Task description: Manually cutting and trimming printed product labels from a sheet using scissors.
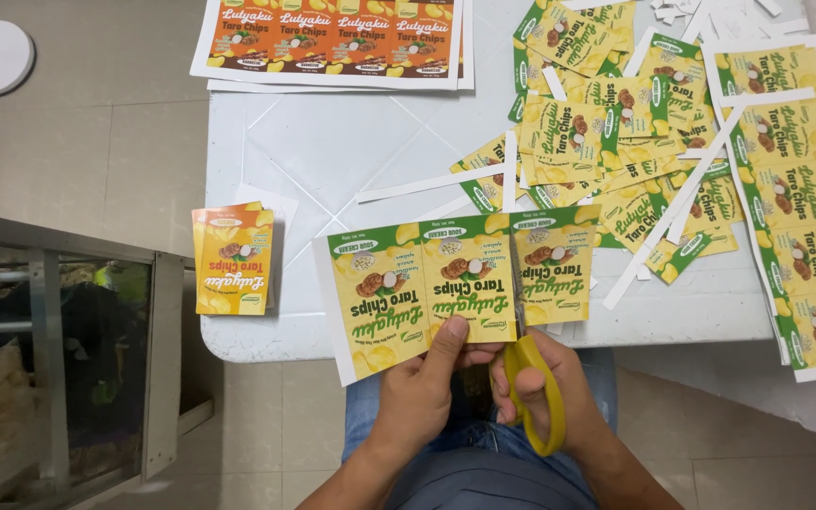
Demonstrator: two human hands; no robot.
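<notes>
The left hand (424, 382) pinches the lower edge of a yellow-and-green label strip (427, 283), which rises from it toward twelve o'clock over the white desk (332, 142) edge. The right hand (545, 387) grips yellow-handled scissors (533, 368), whose blades bite into the strip at about eleven o'clock from that hand. Cut labels (606, 123) lie heaped at one o'clock; a small orange stack (231, 260) sits at nine.

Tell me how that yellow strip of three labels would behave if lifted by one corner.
The label strip looks like thin printed paper, so probably floppy and very light. The left hand pinches its lower edge while yellow scissors cut it, so it likely tears easily.
</notes>
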